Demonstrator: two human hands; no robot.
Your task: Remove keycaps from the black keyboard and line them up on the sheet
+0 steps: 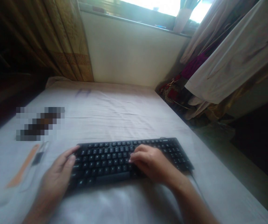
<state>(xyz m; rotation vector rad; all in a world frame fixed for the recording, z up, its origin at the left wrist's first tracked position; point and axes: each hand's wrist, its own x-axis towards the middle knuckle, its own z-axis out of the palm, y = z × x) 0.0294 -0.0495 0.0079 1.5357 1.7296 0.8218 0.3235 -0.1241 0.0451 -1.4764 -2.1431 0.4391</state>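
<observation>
A black full-size keyboard [112, 177] lies slightly tilted across the white sheet, its cable running off at the right. My left hand [58, 179] grips its left edge, thumb on top at the side keys and the other fingers partly hidden at the edge. Over the right part of the letter keys is my right hand [149, 160], its fingers bent and drawn together close to the keys. Whether anything sits between those fingertips cannot be made out.
Left of the keyboard lie a flat orange tool [23, 168] and a thin wire-like tool with a dark part [38, 158]. Beyond them is a blurred-out dark object [41, 124]. A patterned curtain [66, 46] and hanging cloths [232, 59] flank the bed [115, 109].
</observation>
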